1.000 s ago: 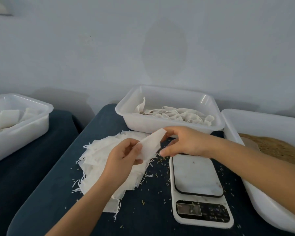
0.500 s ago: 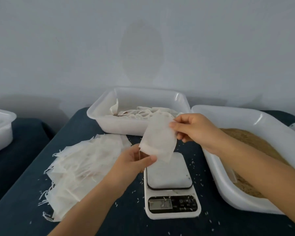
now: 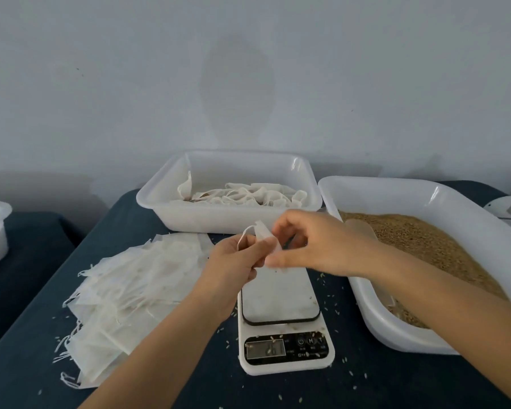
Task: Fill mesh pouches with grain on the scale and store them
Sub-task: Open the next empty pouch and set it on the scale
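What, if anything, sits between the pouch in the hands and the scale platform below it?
Nothing visible does. The left hand and right hand hold the empty pouch just above the far end of the scale, whose platform is bare apart from a few stray grains.

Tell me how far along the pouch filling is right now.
Done: some pouches lie in the back tub. In hand: the left hand and right hand pinch one empty pouch above the scale. Left: a stack of empty pouches beside the scale, and grain in the right tub.
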`<state>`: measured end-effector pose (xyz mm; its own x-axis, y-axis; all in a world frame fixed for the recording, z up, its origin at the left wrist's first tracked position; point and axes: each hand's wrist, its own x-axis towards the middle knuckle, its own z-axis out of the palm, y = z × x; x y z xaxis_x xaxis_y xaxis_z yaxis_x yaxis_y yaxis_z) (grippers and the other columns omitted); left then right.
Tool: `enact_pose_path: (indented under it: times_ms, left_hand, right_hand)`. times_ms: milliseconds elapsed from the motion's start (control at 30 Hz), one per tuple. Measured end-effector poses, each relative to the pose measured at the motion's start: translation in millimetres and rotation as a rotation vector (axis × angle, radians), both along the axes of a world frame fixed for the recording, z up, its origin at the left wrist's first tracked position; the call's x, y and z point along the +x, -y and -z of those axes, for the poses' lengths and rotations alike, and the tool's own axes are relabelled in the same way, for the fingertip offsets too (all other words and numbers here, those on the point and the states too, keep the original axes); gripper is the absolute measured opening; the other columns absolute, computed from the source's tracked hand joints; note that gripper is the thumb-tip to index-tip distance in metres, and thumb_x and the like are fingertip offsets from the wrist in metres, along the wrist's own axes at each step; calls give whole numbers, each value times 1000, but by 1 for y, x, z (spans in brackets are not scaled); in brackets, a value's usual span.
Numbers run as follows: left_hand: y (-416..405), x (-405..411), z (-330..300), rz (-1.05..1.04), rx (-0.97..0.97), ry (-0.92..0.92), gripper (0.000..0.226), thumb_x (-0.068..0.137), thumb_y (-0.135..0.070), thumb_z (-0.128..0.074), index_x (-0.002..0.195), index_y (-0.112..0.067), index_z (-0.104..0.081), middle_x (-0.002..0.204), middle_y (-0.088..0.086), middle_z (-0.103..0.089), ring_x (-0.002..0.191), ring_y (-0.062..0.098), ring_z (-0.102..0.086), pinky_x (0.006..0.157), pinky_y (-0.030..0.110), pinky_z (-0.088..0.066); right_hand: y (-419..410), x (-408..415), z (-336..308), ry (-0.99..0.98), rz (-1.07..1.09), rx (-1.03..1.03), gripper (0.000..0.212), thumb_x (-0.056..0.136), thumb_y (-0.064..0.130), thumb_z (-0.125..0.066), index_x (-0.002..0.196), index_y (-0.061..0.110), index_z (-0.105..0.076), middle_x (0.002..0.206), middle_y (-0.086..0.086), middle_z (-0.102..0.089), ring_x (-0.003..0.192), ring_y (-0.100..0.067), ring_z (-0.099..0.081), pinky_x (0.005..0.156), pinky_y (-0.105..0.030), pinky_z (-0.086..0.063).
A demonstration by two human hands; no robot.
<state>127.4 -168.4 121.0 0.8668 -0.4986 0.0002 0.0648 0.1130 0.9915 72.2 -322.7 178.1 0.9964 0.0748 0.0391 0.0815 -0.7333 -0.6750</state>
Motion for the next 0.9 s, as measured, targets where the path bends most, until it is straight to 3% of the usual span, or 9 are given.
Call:
enact_pose_path:
  times_ms: [133,233,333,433,500,567,667,800,900]
  left_hand:
    - [0,-3,-4,68,91,103,19,87,-24,-64,71,-14,-65,59,-5,-50,50,3,-40,51,16,-33]
    - [-4,-1,-6,93,194,180,25,87,-24,-64,74,-3,-57,54,-8,-46,49,3,-39,51,13,-33]
    - [-7,0,-9,145,316,188,18,85,-22,-64,67,-17,-62,56,-9,-52,58,7,-43,60,19,-35]
    - [-5,0,-9,132,418,173,30,81,-23,-63,52,-26,-53,53,-10,-47,57,10,-39,57,22,-31]
    - [-1,-3,-8,68,466,279,20,77,-33,-59,63,-24,-48,56,-16,-43,53,4,-37,54,17,-30]
    - [2,-8,-3,7,436,442,19,75,-38,-57,85,-26,-47,81,-19,-49,72,-4,-46,64,15,-36]
    - [1,-12,5,80,345,570,66,67,-50,-66,122,-37,-33,126,-21,-40,120,-3,-40,95,17,-36]
    - [9,-18,7,65,433,818,90,59,-54,-77,121,-67,-13,129,-33,-30,119,-9,-33,97,12,-31]
    - [15,-18,9,1,397,1025,70,66,-39,-80,120,-49,-37,128,-26,-32,115,0,-43,94,20,-39]
  right_hand:
    - [-5,2,6,-130,-35,180,28,79,20,-75,101,23,-57,89,3,-71,73,-4,-64,64,-16,-51]
    - [-1,2,6,-246,-15,315,19,84,6,-66,99,17,-62,95,-9,-72,79,-14,-68,64,-19,-54]
    - [3,1,8,-240,47,256,17,86,5,-61,96,18,-62,85,-7,-72,69,-11,-70,60,-18,-54]
    - [4,1,10,-148,78,48,17,89,11,-56,91,28,-58,77,2,-68,62,-5,-68,56,-15,-52]
    - [3,0,11,-140,70,20,10,91,20,-58,85,27,-61,73,6,-67,59,-2,-66,53,-12,-48]
    - [2,0,11,-150,82,20,12,90,26,-61,78,23,-63,63,8,-65,53,-1,-63,49,-10,-44]
    - [5,2,8,-146,139,23,19,87,25,-63,69,20,-60,54,7,-60,42,1,-55,44,-10,-40]
    - [6,1,5,-189,168,125,8,86,19,-64,79,15,-63,64,2,-64,45,-1,-59,47,-11,-44]
    - [7,1,6,-200,183,158,7,84,14,-66,81,12,-61,61,-1,-65,45,-6,-59,45,-14,-44]
